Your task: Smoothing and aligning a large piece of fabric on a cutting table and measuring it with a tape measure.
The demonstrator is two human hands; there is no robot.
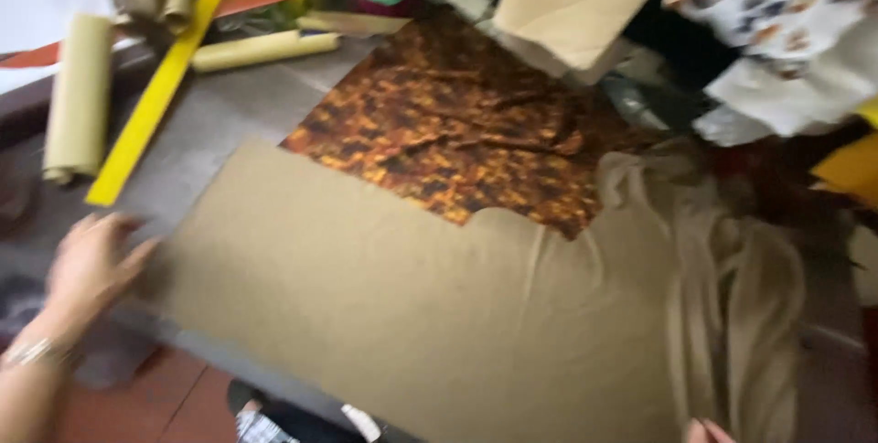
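Head view, looking down on a grey work table [247,100]. Tan cloth [402,315] lies spread flat over the near half; long axis runs from the lower left toward the right, where it bunches into loose folds and drapes at the table's far right. Its upper edge is straight, slanting down to the right.

Left hand [91,265]: palm down, fingers loosely spread, resting at the cloth's left corner edge; touching, not pinching, as far as blur allows. Bracelet on the wrist.

Right hand [706,431]: only fingertips show at the bottom edge, against the cloth's folds; grip cannot be told.

Orange-and-brown patterned fabric [457,132] lies beyond the cloth, partly under it. Yellow ruler [165,82] lies diagonally at upper left, between paper rolls [78,96]
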